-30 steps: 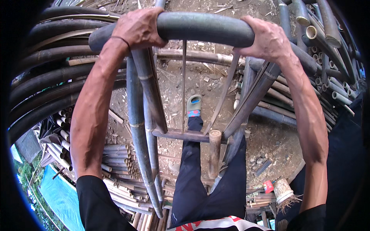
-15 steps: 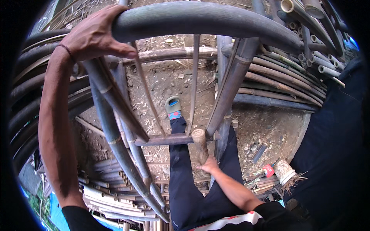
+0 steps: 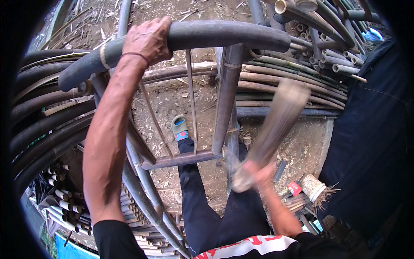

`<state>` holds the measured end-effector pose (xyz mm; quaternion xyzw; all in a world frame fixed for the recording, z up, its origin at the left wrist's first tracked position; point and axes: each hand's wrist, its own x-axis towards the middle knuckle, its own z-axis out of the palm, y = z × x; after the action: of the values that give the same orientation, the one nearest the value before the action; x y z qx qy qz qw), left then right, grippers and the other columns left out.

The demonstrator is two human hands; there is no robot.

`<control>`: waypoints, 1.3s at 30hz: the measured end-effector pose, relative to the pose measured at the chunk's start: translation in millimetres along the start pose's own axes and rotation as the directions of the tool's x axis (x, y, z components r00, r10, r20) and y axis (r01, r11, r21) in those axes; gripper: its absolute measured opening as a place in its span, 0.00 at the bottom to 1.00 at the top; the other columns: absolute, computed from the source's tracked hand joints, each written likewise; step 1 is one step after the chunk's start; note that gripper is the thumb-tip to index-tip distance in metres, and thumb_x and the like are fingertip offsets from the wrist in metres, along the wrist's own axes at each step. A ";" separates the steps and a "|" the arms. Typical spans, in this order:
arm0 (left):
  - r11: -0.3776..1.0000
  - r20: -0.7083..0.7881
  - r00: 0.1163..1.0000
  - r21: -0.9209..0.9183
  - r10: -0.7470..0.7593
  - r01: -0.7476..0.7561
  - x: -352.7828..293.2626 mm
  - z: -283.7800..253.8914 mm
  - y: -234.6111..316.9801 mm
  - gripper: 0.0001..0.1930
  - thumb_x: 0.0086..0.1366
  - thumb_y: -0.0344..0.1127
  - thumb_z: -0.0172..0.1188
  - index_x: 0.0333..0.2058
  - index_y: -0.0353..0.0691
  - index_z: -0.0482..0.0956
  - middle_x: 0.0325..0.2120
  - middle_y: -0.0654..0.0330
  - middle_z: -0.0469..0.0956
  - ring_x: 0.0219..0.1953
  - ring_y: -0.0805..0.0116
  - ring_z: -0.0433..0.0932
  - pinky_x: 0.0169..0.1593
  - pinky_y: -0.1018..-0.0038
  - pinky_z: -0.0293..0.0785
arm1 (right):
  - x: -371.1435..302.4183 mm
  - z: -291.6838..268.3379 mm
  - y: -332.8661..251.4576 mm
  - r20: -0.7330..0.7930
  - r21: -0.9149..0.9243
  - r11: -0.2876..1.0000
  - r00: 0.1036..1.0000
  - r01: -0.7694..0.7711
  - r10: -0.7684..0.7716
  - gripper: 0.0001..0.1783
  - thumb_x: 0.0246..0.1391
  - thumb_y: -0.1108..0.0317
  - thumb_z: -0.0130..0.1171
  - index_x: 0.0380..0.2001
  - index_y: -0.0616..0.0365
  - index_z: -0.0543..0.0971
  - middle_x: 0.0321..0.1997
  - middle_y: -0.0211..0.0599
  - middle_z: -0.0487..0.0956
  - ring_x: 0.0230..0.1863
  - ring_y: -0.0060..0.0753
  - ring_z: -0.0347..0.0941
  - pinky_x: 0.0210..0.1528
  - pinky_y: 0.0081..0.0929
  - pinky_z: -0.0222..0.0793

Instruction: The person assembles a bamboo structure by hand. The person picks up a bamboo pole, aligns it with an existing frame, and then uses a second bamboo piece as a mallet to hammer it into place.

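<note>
My left hand (image 3: pixel 148 41) is wrapped over a thick dark bamboo rail (image 3: pixel 228 33), the top of a bamboo frame. Under that rail stand bamboo uprights (image 3: pixel 228 90) and thin slats (image 3: pixel 192 103), which run down to a lower crossbar (image 3: pixel 183 159). In my right hand (image 3: pixel 261 172) is a thick wooden club (image 3: pixel 282 116), raised at a slant to the right of the frame. Motion smears both the club and the fingers round it. The club's far end points up and away, apart from the rail.
Bent bamboo poles (image 3: pixel 47 112) are stacked on the left, with more poles (image 3: pixel 293 82) at the back right. Cut bamboo pieces (image 3: pixel 64 207) lie low on the left. A pale container (image 3: pixel 312 187) and a red packet (image 3: pixel 294 188) are at the right. My legs (image 3: pixel 194 185) are under the frame.
The club has swung up and to the right from beside the lower crossbar. My left hand stays on the rail, now farther from its left end, which has come into view.
</note>
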<state>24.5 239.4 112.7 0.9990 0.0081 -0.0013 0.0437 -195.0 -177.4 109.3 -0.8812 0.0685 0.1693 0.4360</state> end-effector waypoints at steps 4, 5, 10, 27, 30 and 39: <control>0.999 0.019 1.000 -0.041 0.001 0.000 0.4 -6.5 -7.6 0.28 0.44 0.40 0.70 0.47 0.50 0.75 0.41 0.55 0.81 0.48 0.53 0.80 0.51 0.58 0.75 | 176.6 -93.8 -159.8 0.011 -0.146 0.876 0.887 0.459 -0.462 0.55 0.43 0.60 0.69 0.71 0.63 0.52 0.58 0.51 0.74 0.58 0.42 0.73 0.62 0.36 0.68; 0.998 0.020 1.000 -0.059 -0.001 0.002 2.5 -5.9 -5.8 0.28 0.44 0.41 0.70 0.47 0.50 0.75 0.41 0.55 0.81 0.48 0.53 0.80 0.51 0.58 0.75 | 212.6 -115.2 -193.2 0.109 -0.321 0.764 0.823 0.560 -0.557 0.54 0.43 0.60 0.69 0.71 0.61 0.53 0.57 0.53 0.75 0.56 0.39 0.74 0.60 0.35 0.70; 0.998 0.079 0.996 -0.053 -0.029 0.034 5.2 -16.5 3.7 0.28 0.42 0.40 0.70 0.46 0.50 0.76 0.41 0.56 0.81 0.47 0.53 0.80 0.51 0.60 0.77 | 308.4 -85.3 -278.1 0.467 -0.756 0.200 0.727 0.624 -0.504 0.51 0.41 0.63 0.72 0.69 0.57 0.61 0.53 0.56 0.77 0.49 0.45 0.79 0.51 0.35 0.75; 0.998 0.150 0.987 0.017 -0.057 0.055 4.1 -20.1 1.3 0.33 0.39 0.41 0.71 0.49 0.52 0.75 0.41 0.57 0.81 0.47 0.52 0.81 0.51 0.60 0.77 | 283.0 -46.0 -285.6 0.684 -0.723 -0.133 0.676 0.678 -0.274 0.51 0.38 0.66 0.72 0.68 0.54 0.61 0.47 0.57 0.78 0.45 0.51 0.79 0.48 0.39 0.75; 0.998 0.202 0.978 -0.031 -0.055 0.063 6.4 -18.4 7.7 0.32 0.39 0.41 0.71 0.48 0.51 0.77 0.42 0.55 0.82 0.47 0.52 0.81 0.51 0.59 0.77 | 277.2 -38.6 -295.9 0.685 -0.727 -0.184 0.678 0.661 -0.268 0.51 0.37 0.66 0.72 0.68 0.53 0.62 0.46 0.57 0.78 0.45 0.52 0.80 0.47 0.39 0.75; 0.889 -0.486 0.807 -0.447 -0.335 0.100 -42.4 7.8 60.2 0.32 0.50 0.37 0.67 0.55 0.36 0.71 0.51 0.48 0.72 0.59 0.51 0.68 0.66 0.59 0.61 | 293.5 7.5 -313.7 0.758 -0.652 -0.306 0.595 0.693 -0.268 0.52 0.33 0.72 0.69 0.67 0.50 0.63 0.38 0.56 0.77 0.41 0.60 0.77 0.43 0.47 0.74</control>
<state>-16.9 178.1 110.3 0.9179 0.1375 0.2825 0.2425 161.3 27.9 233.7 -0.8039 -0.5176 0.0950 -0.2770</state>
